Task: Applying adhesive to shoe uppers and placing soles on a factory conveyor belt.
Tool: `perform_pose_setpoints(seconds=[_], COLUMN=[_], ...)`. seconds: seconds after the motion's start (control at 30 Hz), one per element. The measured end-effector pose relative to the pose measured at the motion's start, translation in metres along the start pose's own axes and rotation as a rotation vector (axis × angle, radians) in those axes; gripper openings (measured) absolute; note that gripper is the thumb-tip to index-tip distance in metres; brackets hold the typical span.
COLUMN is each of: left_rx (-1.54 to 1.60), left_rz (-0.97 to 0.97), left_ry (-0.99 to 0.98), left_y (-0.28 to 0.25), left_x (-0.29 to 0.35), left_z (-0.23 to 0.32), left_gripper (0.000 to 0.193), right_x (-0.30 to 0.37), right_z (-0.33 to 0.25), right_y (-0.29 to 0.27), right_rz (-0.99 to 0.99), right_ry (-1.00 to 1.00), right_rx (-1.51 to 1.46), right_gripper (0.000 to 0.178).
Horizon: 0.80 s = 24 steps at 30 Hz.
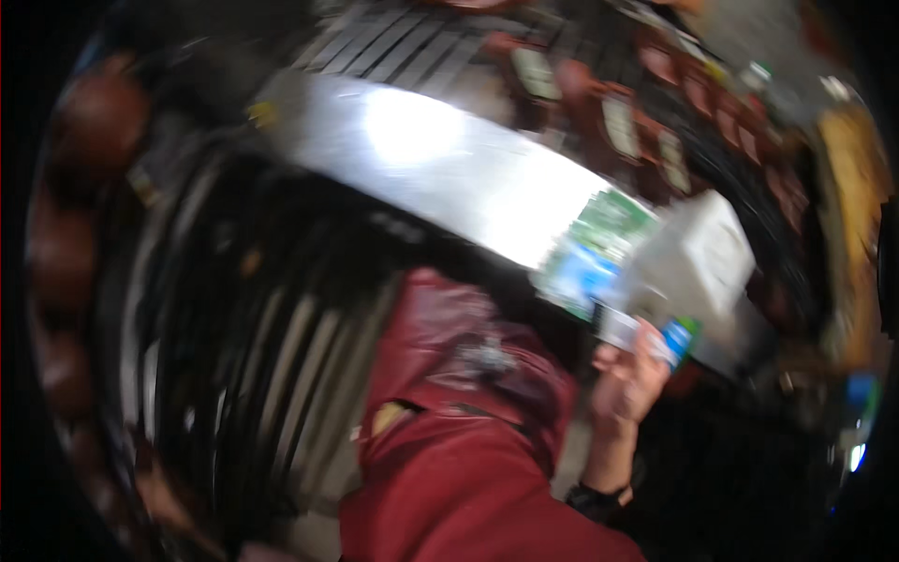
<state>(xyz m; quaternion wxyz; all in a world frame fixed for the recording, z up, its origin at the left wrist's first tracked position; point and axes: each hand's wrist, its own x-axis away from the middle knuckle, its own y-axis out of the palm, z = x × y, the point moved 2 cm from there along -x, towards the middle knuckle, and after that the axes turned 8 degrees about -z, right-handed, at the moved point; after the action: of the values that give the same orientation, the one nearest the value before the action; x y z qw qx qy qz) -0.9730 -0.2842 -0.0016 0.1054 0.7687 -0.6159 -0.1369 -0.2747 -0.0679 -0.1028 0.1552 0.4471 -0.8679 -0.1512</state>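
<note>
My right hand (629, 379), with a dark band at the wrist, is closed around a small white, blue and green packet (681, 339). Motion blur hides what kind of packet it is. Just beyond the fingers stands a white plastic container (707, 253), and beside it lies a green and blue printed sheet or bag (599, 251). Both are at the right end of a long, shiny pale metal surface (412, 159). A smeared shape (164, 496) at the lower left may be my left hand; its fingers cannot be made out.
Several reddish-brown pieces with pale inserts (618, 122) stand beyond the metal surface. Dark slatted racks (281, 347) lie to the left, with rounded brown objects (98, 122) at the far left. A yellowish upright piece (847, 215) is at the right. My red apron (459, 440) fills the lower middle.
</note>
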Motion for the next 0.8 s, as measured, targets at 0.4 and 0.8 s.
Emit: perform_pose_setpoints(seconds=[0.4, 0.8], left_rx=[-0.860, -0.913], left_rz=[0.107, -0.672], left_ry=[-0.257, -0.748], left_y=[-0.323, -0.488], left_x=[-0.239, -0.226], left_z=[0.150, 0.095], left_gripper=[0.026, 0.033], right_x=[-0.024, -0.019], right_z=[-0.007, -0.021], right_y=[-0.051, -0.023], right_rz=[0.152, 0.150], right_ry=[-0.414, 0.250], right_rx=[0.596, -0.281], right_gripper=[0.013, 0.025])
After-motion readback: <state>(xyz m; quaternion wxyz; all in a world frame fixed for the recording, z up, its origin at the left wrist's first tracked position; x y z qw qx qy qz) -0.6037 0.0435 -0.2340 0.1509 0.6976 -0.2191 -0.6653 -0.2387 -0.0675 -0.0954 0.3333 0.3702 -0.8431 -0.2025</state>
